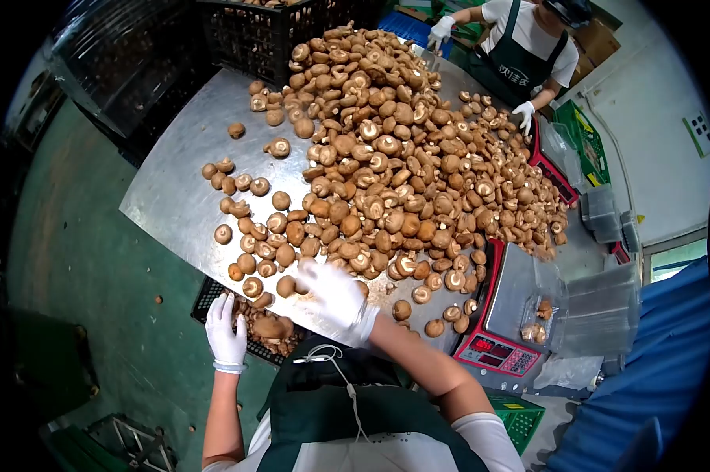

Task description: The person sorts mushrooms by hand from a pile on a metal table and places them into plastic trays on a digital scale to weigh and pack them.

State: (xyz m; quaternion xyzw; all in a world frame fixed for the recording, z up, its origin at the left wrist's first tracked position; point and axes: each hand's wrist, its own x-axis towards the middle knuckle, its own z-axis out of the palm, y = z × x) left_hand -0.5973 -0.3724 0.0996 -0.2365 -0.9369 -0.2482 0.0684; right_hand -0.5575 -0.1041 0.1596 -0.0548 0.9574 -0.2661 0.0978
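Note:
My left hand (226, 332), in a white glove, is at the left part of a black crate (200, 303) below the table edge. Its fingers are stretched out and slightly apart, and I see nothing held in them. In the crate lie mushrooms and stem pieces (270, 329). My right hand (335, 303), also gloved in white, is over the table's near edge, beside loose brown mushrooms (285, 285). Motion smears its fingers, so its grip is unclear. A large heap of mushrooms (402, 165) spreads over the metal table (174, 173).
To the right stands a red scale (497, 350) with a clear tray (538, 318) of mushrooms on it. Stacked clear trays (603, 311) are beside it. Across the table, a person in a dark apron (520, 67) works near another red scale (556, 169). A black crate (245, 39) stands at the far left.

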